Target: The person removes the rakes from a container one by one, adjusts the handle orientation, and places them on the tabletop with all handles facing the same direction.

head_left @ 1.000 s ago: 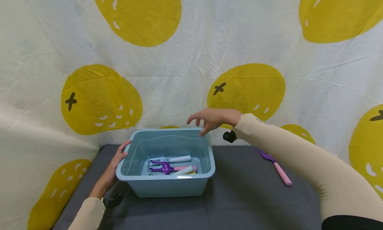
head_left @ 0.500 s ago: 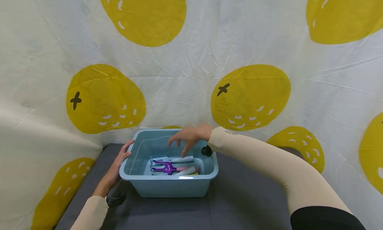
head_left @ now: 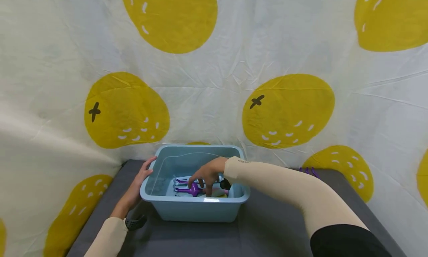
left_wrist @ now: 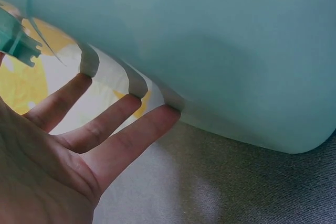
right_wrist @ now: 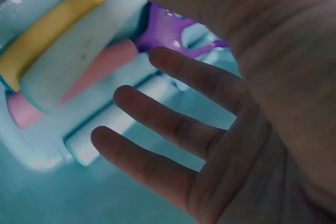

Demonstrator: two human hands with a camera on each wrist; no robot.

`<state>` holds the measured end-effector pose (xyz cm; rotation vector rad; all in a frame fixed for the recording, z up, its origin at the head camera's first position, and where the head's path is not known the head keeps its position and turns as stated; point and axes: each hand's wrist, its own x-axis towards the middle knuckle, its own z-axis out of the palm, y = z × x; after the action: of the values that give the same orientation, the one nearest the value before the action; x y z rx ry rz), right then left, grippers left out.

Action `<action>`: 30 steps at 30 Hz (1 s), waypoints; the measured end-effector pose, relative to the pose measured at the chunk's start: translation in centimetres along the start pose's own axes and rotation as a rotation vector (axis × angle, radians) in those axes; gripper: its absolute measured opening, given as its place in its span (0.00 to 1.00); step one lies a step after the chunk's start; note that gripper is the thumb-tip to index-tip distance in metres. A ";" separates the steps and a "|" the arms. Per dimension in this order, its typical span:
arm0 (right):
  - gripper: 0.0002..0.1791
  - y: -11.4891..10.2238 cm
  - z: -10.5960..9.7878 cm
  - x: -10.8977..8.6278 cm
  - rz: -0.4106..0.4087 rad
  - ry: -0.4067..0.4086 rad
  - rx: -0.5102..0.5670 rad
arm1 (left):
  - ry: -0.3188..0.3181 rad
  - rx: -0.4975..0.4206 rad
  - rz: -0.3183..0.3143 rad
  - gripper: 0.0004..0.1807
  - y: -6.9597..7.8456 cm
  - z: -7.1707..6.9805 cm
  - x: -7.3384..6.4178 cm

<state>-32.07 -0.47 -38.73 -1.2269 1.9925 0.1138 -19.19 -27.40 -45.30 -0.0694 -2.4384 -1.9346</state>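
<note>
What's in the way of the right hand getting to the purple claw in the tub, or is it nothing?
Nothing visible stands between the right hand and the purple claw head: the hand is already inside the blue tub. But a pale blue handle lies across part of the claw's pink handle.

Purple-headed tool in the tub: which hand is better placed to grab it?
Probably the right hand: it is inside the tub, close to the purple-headed tool, while the left hand is at the tub's left rim.
</note>
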 end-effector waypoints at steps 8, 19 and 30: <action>0.37 0.5 1.5 1.3 0.070 -0.045 0.025 | 0.003 -0.008 0.013 0.31 -0.2 0.1 0.0; 0.34 1.5 2.7 2.2 0.065 0.004 0.038 | 0.010 -0.015 0.005 0.32 -0.3 0.0 0.0; 0.29 1.2 2.8 1.9 -0.031 0.011 -0.013 | 0.014 -0.020 0.008 0.31 -0.5 0.1 0.0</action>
<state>-31.85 0.02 -42.33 -1.2689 1.9839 0.1057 -19.21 -27.45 -45.80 -0.0662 -2.4066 -1.9502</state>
